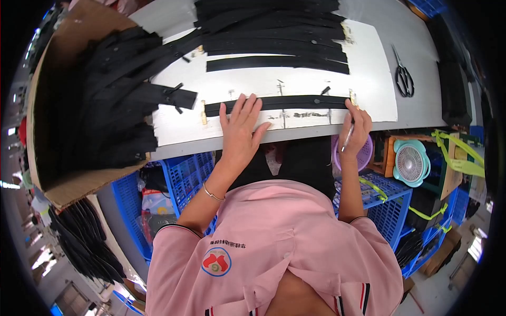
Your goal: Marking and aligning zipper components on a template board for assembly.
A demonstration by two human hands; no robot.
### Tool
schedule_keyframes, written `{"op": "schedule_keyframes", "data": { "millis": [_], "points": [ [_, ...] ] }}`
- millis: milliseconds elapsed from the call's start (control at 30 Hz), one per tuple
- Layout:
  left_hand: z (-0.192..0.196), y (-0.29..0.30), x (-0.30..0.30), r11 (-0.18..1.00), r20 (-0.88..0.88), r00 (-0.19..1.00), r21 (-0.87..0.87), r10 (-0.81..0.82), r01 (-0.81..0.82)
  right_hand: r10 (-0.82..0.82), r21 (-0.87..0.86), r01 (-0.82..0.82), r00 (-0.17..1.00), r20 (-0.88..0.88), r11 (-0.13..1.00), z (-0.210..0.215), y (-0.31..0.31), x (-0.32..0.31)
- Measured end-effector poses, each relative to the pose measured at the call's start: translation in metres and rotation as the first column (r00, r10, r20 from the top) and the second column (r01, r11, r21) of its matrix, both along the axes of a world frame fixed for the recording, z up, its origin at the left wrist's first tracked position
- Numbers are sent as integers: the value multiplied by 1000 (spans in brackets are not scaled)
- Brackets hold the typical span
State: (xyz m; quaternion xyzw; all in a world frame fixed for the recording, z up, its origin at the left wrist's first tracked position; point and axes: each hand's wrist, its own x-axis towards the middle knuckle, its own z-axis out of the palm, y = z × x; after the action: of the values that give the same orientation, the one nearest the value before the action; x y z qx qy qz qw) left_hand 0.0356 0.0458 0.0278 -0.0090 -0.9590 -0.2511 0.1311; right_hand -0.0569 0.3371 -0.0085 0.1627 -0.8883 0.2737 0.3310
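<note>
I see left hand (241,125) palm down, fingers spread across black strip (290,102) | right hand (358,130) curled around slim silver tool (347,138), fingertips at strip's right end

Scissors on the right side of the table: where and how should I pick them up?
Probably by the black handle loops, coming from the near side with the right hand: the scissors lie with handles toward you and blades pointing away. That hand has a slim pen-like tool in it, so perhaps free it first.
</note>
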Motion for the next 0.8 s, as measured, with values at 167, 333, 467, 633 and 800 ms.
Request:
{"op": "schedule_keyframes", "data": {
  "millis": [167,333,467,633,800],
  "points": [
    [-6,-15,24,996,52,995,-25,87,-86,36,53,-35,999,-16,998,-4,1,-3],
    [-8,-32,42,959,69,960,-97,273,-266,22,74,-23,1000,15,997,3,-1,-1],
    [-9,-36,44,967,61,966,-70,250,-246,-28,152,17,997,66,988,22,-14,-1],
    [-12,-34,43,964,44,964,-47,264,-262,122,-149,-92,971,206,985,56,-78,10],
    [-12,-34,44,960,29,959,-26,280,-280,560,-628,-175,668,490,758,76,-157,19]
  ]
}}
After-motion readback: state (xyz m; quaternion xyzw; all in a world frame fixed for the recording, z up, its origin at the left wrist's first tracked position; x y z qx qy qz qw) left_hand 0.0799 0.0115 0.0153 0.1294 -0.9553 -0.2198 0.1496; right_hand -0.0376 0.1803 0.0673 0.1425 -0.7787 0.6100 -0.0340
